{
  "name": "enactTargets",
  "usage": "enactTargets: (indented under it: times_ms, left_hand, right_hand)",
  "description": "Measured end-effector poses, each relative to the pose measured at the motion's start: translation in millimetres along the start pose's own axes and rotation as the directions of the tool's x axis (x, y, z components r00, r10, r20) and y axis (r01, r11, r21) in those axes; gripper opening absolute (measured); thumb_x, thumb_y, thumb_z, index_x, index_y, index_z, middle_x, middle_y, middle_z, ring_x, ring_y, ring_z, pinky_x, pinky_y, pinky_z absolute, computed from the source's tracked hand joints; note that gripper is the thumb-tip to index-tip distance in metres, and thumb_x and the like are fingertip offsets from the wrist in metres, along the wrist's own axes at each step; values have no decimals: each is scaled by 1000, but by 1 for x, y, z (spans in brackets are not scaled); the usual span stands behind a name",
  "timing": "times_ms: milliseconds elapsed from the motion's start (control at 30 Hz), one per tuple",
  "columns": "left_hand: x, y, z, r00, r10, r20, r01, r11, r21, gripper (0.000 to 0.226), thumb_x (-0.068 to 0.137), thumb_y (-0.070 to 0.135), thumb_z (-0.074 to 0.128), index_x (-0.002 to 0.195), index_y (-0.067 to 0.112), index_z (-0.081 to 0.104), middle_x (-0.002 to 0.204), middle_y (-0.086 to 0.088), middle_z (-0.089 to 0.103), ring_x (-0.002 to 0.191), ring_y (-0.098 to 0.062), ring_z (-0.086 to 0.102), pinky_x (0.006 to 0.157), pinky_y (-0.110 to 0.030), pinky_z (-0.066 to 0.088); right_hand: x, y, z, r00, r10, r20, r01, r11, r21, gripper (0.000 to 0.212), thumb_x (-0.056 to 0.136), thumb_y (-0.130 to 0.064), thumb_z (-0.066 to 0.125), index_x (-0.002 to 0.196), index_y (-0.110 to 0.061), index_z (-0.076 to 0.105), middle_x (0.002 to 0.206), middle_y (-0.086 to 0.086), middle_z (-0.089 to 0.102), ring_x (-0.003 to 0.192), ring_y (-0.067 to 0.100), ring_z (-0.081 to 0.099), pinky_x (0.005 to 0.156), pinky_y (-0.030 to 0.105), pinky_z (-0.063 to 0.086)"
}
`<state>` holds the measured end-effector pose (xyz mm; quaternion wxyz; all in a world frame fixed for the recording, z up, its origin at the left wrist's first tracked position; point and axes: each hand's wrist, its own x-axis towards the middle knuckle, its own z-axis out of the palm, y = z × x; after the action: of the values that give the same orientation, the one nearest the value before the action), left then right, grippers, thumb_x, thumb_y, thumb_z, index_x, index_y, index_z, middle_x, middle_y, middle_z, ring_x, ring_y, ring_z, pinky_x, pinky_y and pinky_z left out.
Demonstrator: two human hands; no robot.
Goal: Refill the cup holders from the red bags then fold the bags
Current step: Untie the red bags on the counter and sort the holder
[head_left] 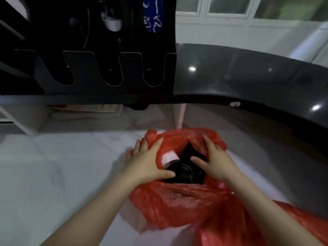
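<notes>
On the white marble floor [53,174] at lower centre, both hands spread the red bag [177,201] with wide fingers, below the dark glossy surface [248,77] and black cup holders [106,71] at upper left.

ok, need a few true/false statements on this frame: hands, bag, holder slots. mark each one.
1. Both hands are at the mouth of the red bag. True: the left hand and right hand spread its opening.
2. The bag sits on the dark counter. False: it is on the pale marble floor, below the dark counter.
3. A stack of white cups shows inside the bag. True, beside black items.
4. The three front slots of the black cup holder are packed with cups. False: those slots look dark and empty.
5. The right hand holds a cup. False: it only touches the bag and the black contents.
</notes>
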<state>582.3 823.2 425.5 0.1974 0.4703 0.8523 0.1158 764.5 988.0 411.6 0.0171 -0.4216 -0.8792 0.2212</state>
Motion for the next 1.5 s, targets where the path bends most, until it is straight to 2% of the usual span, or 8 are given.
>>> enactTargets:
  times_ms: [233,333,533,667,867,1000,1300,1500]
  left_hand:
    - [17,-10,27,999,-38,-29,33,987,-154,110,64,61,73,142,55,-4,154,-12,16,140,-32,25,112,-44,28]
    - [28,-17,26,996,-12,-88,-11,967,-253,82,76,59,63,143,51,17,148,-12,30,135,-29,34,109,-37,33]
    - [45,-16,22,983,-103,-155,66,971,-230,70,83,65,50,143,54,15,142,-12,37,123,-31,46,96,-38,37]
    - [36,-8,16,972,-105,-208,56,972,-229,74,78,65,57,143,50,23,156,-7,15,142,-30,18,109,-45,25]
    - [2,-7,2,902,19,-431,-103,980,-172,53,76,51,70,126,45,55,158,3,14,144,-30,5,115,-50,11]
    - [-10,-7,-8,895,-62,-442,-23,983,-183,42,82,36,68,122,42,60,157,7,20,133,-22,38,102,-37,33]
    - [-44,-31,-52,889,-140,-435,159,987,9,33,88,28,60,121,33,64,151,-5,37,124,-36,48,95,-45,43]
    - [-41,12,-32,874,58,-483,-110,991,-80,27,86,11,56,107,23,69,108,0,68,99,-25,62,85,-37,49]
  right_hand:
    - [10,13,6,995,-34,-96,62,953,297,62,78,-60,61,130,-29,47,125,1,53,113,18,53,88,28,41]
    - [19,14,5,991,-2,-135,48,939,340,12,90,-43,56,94,-33,53,88,-7,62,90,21,60,67,25,38]
    - [40,25,7,994,104,-19,-87,905,416,22,96,-26,52,95,-11,68,85,7,69,87,27,63,66,30,40]
    - [44,29,7,980,193,50,-198,905,376,22,86,-30,69,102,-16,66,78,-3,64,71,17,61,66,28,44]
    - [18,20,-24,985,141,-103,-106,951,290,68,74,-60,69,125,-19,52,110,-1,56,102,20,55,83,33,45]
    - [-13,-5,-34,846,-140,-514,195,979,55,23,80,-27,70,101,-20,62,96,-2,56,90,21,56,75,32,44]
    - [-14,-2,-17,909,-321,-264,297,946,-129,23,82,-10,66,103,-17,72,105,1,71,100,27,61,85,32,43]
    - [-9,-3,-12,937,-258,-237,229,963,-143,20,94,-14,49,99,-11,68,99,12,71,93,36,61,74,40,45]
